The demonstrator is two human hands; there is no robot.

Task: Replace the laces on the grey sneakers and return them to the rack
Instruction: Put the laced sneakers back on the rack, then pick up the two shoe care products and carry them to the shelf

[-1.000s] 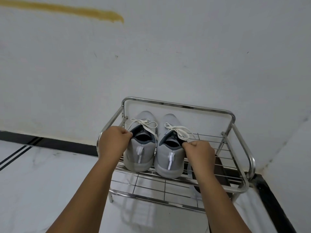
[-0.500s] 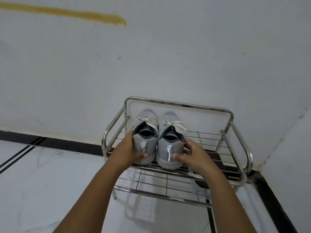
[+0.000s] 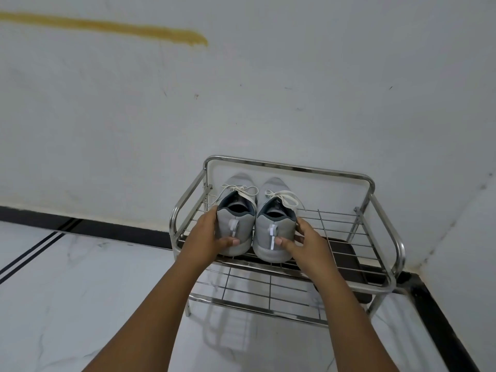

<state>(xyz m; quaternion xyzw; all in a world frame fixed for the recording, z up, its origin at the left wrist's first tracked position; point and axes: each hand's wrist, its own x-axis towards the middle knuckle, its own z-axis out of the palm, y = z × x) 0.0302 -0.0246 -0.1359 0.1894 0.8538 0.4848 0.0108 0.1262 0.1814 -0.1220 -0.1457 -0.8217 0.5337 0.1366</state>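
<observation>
Sneakers: grey pair (image 3: 253, 226), upright, side by side, heels toward camera.
Laces: white (image 3: 284, 197) (tied).
Rack: chrome wire (image 3: 375, 237), sneakers on top shelf.

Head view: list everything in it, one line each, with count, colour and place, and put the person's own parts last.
grey sneakers: two, grey, side by side on the rack's top shelf, heels toward the camera.
laces: two sets, off-white, tied in bows on the sneakers.
rack: one, shiny metal wire, against the wall near the corner.
dark mat: one, dark brown, under the rack's right part.
wall: white, behind the rack.
yellow streak: one, on the wall, upper left.
floor: white marble look, black border at the wall.
left hand: one, holds the left sneaker's heel.
right hand: one, holds the right sneaker's heel.
</observation>
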